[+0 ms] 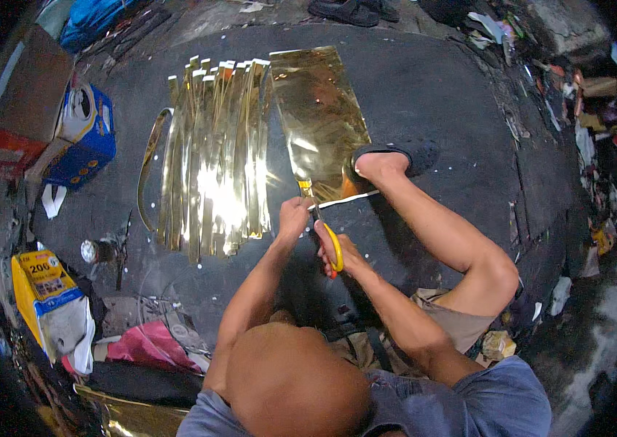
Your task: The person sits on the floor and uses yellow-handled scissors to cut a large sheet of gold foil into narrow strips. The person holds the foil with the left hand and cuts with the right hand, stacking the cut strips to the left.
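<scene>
Gold mirror foil is being cut into strips on a dark floor [432, 87], seen from above the person's head. Nearest the viewer, the right hand [338, 251] is closing around the yellow-handled scissors [327, 233], its fingers through the loops; the blades are running forward to the near edge of the foil sheet [319, 116]. Just beside it, the left hand [294, 217] is gripping the sheet's near edge where the blades are entering, so both hands are clamped, one on the tool and one on the foil, nearly touching each other. Whether the blades are parted or closed cannot be told at this size. A bare foot in a dark sandal [385, 162] is pressing on the sheet's right near corner, pinning it flat. A thin white strip [345, 199] is lying across the floor beneath that corner.

To the left of the sheet, a row of cut gold strips [214, 160] is lying side by side, with one curled strip [147, 167] at its outer edge. Farther left a blue and white carton [86, 135] is standing.

Judged from this layout, the step in hand is the opening of a new lengthwise cut. The next move is calling for steady tension from the left hand and a line kept parallel to the sheet's left edge, since thin foil is likely to buckle or tear sideways.
</scene>
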`<action>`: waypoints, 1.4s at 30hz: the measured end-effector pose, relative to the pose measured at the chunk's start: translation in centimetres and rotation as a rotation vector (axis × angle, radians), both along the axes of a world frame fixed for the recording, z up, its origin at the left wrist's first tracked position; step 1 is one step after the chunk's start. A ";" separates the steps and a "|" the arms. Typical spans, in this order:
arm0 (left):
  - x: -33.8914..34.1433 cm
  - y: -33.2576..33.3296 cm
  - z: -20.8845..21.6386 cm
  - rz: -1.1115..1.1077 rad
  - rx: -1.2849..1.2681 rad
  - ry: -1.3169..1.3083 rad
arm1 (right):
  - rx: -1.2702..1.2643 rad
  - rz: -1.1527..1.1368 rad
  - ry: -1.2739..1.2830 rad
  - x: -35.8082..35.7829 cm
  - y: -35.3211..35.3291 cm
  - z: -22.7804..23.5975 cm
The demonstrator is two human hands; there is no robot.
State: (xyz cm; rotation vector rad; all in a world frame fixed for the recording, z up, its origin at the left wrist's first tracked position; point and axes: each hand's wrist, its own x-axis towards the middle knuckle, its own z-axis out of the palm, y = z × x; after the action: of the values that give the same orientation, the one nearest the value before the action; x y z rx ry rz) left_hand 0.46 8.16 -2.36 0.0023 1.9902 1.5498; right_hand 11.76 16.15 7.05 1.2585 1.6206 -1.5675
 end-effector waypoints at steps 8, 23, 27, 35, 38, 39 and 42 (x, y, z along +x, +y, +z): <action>0.1 0.5 4.0 0.055 -0.051 -0.161 | -0.072 0.068 0.088 1.1 2.0 -1.7; 0.3 0.8 4.2 0.026 -0.049 -0.217 | -0.023 0.073 0.230 0.4 2.4 -1.6; 0.6 0.6 4.7 0.044 0.024 -0.250 | -0.039 0.090 0.191 0.1 2.4 -0.9; 0.0 0.6 4.9 -0.005 0.095 -0.325 | -0.009 0.142 0.267 -2.4 3.4 -3.0; -0.1 0.5 5.8 -0.018 0.093 -0.319 | 0.065 0.096 0.510 -4.0 3.4 -4.2; -0.1 0.4 6.1 -0.011 0.108 -0.335 | 0.066 0.092 0.558 -4.5 3.3 -4.6; -0.5 0.9 7.8 -0.018 0.163 -0.345 | 0.144 0.232 0.662 -5.6 4.6 -7.1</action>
State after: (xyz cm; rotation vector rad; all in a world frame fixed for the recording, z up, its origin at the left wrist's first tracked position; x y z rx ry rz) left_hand -0.02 9.04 5.47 -0.1690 1.5905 1.5765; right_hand 6.18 20.78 -0.05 0.5941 2.2179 -1.8499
